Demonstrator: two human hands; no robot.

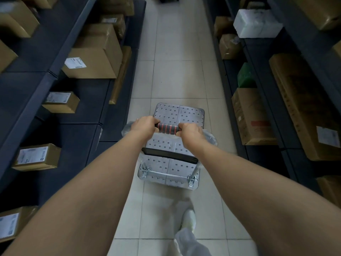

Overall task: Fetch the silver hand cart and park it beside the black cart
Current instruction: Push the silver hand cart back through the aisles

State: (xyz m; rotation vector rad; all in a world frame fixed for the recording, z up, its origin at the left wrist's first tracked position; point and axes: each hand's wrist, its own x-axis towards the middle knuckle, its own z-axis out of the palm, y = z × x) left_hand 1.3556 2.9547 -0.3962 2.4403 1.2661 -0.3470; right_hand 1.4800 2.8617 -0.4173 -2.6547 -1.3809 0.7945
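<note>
My left hand (143, 124) and right hand (190, 131) both close their grip around the handle (168, 128) of the silver hand cart (180, 113). The cart stands on the tiled floor (177, 52) between two shelves.

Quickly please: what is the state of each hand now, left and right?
Left hand: closed on the black-and-red foam handle of the silver perforated hand cart.
Right hand: closed on the same handle.

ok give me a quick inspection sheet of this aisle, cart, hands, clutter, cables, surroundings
surface: pale tiled floor, aisle ahead open
job's things: silver hand cart, deck bare, handle foam-gripped; a dark object at the aisle's far end, too cropped to identify
clutter: long cardboard tube leaning at the left shelf edge
grippers: left hand and right hand both closed on the handle
cables: nothing seen
surroundings: dark shelves both sides, holding cardboard boxes; white foam box on right
</note>
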